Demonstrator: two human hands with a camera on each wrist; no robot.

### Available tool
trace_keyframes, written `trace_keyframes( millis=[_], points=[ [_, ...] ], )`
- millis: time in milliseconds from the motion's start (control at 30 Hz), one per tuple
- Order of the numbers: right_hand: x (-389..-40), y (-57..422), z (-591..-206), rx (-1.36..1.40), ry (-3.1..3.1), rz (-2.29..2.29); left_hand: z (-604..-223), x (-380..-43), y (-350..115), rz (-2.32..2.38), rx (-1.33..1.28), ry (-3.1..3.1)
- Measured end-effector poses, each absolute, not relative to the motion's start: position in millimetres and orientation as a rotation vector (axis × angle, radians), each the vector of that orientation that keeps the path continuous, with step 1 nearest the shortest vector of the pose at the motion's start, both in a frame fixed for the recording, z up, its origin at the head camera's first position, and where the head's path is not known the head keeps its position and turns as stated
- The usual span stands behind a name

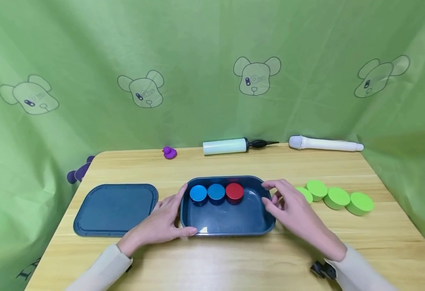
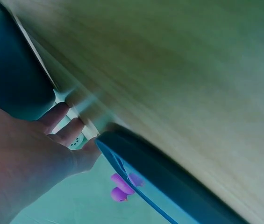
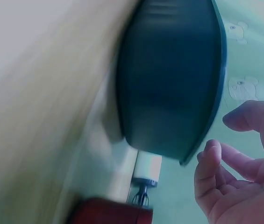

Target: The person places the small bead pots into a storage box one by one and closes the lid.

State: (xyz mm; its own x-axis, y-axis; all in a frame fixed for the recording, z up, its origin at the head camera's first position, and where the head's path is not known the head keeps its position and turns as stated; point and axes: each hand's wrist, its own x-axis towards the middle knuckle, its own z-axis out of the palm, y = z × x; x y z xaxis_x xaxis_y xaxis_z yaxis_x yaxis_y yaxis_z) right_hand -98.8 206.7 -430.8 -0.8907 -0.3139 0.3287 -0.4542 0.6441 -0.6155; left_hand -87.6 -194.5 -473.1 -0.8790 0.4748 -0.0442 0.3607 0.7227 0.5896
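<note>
A dark blue tray (image 1: 230, 220) lies in the middle of the table in the head view. Along its back inside stand two round blue pieces, one at the left (image 1: 198, 194) and its neighbour (image 1: 216, 192), then a round red piece (image 1: 234, 192). My left hand (image 1: 159, 224) rests against the tray's left end, thumb at the front corner and index finger toward the back corner. Over the right rim, my right hand (image 1: 294, 208) holds nothing, its fingers loosely bent and thumb apart. In the right wrist view its fingertips are beside the tray wall (image 3: 167, 84).
A flat dark blue lid (image 1: 114, 210) lies left of the tray. Several lime-green round pieces (image 1: 337, 198) sit at the right, partly behind my right hand. Along the back edge are a purple duck (image 1: 169, 152), a hand pump (image 1: 225, 146) and a white wand-like object (image 1: 327, 144).
</note>
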Motion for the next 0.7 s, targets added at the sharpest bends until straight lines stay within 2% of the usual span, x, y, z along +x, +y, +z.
trace_keyframes(
  millis=[467,700],
  points=[
    [-72.9,277.2,-425.8,0.453,-2.678,0.912,-474.8,-86.0,-194.9,0.883,0.631,2.715],
    [-61.4,295.4,-435.9,0.381,-2.826,0.837,-474.6,-87.4,-193.2,0.891,0.648,2.703]
  ],
)
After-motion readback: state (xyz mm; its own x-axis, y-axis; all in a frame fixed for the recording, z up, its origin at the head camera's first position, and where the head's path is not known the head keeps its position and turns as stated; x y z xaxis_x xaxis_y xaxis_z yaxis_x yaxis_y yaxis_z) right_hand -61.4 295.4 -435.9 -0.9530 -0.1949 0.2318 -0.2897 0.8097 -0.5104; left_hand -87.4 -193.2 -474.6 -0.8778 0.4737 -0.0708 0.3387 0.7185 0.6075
